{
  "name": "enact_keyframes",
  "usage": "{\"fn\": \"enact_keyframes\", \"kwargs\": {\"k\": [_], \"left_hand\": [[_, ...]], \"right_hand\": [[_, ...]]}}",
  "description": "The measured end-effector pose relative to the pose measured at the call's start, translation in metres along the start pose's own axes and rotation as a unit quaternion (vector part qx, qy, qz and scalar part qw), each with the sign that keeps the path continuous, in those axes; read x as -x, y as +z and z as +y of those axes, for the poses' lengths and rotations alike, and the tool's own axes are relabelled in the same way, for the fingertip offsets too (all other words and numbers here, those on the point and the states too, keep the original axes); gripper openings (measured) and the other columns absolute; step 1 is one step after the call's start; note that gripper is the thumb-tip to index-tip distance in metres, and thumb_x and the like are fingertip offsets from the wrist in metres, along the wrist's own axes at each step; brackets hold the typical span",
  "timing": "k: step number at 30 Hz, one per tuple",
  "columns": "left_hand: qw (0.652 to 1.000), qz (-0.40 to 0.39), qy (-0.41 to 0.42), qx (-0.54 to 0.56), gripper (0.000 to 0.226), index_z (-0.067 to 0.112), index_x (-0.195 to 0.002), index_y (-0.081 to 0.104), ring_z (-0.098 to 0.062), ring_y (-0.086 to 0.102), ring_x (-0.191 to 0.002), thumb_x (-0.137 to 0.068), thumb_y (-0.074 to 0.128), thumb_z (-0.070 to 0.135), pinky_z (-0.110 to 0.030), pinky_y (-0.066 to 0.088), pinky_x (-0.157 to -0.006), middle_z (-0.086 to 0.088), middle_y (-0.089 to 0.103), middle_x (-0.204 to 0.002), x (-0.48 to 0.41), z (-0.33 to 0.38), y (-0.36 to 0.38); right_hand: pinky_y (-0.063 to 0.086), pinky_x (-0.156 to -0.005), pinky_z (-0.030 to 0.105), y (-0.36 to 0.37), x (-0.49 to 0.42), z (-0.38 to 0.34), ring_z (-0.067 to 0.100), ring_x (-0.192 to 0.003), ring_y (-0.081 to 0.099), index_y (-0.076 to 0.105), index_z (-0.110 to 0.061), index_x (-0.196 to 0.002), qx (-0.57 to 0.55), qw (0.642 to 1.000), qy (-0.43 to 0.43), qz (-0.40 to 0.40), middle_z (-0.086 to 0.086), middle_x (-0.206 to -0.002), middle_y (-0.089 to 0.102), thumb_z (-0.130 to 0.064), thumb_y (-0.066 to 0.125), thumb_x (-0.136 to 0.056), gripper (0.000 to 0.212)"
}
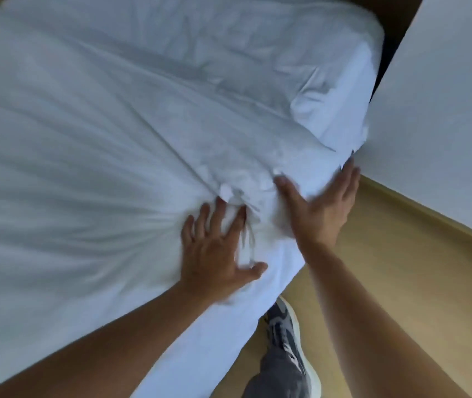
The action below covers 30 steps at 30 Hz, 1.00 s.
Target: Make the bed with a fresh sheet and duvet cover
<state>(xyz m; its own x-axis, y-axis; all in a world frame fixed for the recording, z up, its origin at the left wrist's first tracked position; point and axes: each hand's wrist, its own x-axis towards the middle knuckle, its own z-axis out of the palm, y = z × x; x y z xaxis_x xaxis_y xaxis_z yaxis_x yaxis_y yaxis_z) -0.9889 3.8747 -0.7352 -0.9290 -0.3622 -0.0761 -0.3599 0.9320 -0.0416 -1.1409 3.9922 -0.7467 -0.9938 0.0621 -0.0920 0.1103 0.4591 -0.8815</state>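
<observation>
left forearm [108, 340] leads to left hand [214, 254], fingers spread, pressing sheet [99, 145] at bed [223, 334] edge | right hand [325, 203] flat, fingers straight, on bed side | sheet spread but wrinkled | duvet cover not seen, probably still to do

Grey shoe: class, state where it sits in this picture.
In the head view, the grey shoe is low, right of centre, on the wooden floor, beside the hanging side of the white sheet.
</observation>
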Motion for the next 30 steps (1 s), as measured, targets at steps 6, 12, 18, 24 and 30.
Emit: {"fn": "enact_keyframes", "kwargs": {"k": [6,12,18,24,30], "left_hand": [[0.973,0.111,-0.176,0.101,0.076,0.032,-0.141,0.049,-0.035,0.036,-0.142,-0.077,0.057,0.073,-0.051,0.027,-0.112,-0.006,0.04,-0.153,-0.11,-0.055,-0.035],[0.976,-0.019,-0.186,0.11,0.102,0.045,-0.157,0.018,-0.037,0.002,-0.155,-0.071,0.038,0.094,-0.069,0.004,-0.117,-0.005,0.004,-0.17,-0.109,-0.058,-0.024],[0.981,0.078,-0.125,0.125,0.063,0.034,-0.141,0.055,-0.032,0.044,-0.141,-0.083,0.057,0.06,-0.057,0.029,-0.115,-0.001,0.044,-0.156,-0.082,-0.119,-0.045],[0.895,-0.036,-0.443,0.039,0.08,0.031,-0.158,0.03,-0.034,0.006,-0.156,-0.091,0.03,0.075,-0.064,0.002,-0.121,-0.001,0.01,-0.169,0.057,-0.179,-0.005],[0.843,-0.024,-0.532,0.078,0.08,0.033,-0.16,0.02,-0.036,0.006,-0.155,-0.091,0.03,0.072,-0.065,0.006,-0.12,-0.006,0.007,-0.17,0.102,-0.13,0.004]], "right_hand": [[0.05,-0.086,0.045,0.009,-0.078,-0.027,0.04,-0.108,0.061,0.048,-0.026,-0.115,0.257,0.939,0.015,-0.23,0.012,-0.112,0.069,-0.099,0.049,-0.053,0.097],[0.048,-0.094,0.05,0.022,-0.102,-0.063,0.039,-0.109,0.058,0.054,-0.016,-0.124,0.29,0.923,-0.009,-0.253,0.015,-0.12,0.062,-0.097,0.051,-0.057,0.106],[0.02,-0.115,0.053,0.107,-0.05,-0.121,0.036,-0.152,0.019,0.033,-0.034,-0.156,0.357,0.754,-0.495,-0.243,0.008,-0.167,0.017,-0.081,0.039,-0.087,0.083],[0.005,-0.122,0.06,0.128,-0.052,-0.104,0.036,-0.155,0.005,0.021,-0.034,-0.159,0.501,0.667,-0.457,-0.309,0.01,-0.169,0.004,-0.084,0.024,-0.086,0.089],[0.007,-0.119,0.067,0.125,0.09,-0.119,0.045,-0.151,0.015,0.039,-0.022,-0.153,0.379,0.702,-0.496,-0.342,0.016,-0.166,0.018,-0.067,0.033,-0.091,0.077]]}}
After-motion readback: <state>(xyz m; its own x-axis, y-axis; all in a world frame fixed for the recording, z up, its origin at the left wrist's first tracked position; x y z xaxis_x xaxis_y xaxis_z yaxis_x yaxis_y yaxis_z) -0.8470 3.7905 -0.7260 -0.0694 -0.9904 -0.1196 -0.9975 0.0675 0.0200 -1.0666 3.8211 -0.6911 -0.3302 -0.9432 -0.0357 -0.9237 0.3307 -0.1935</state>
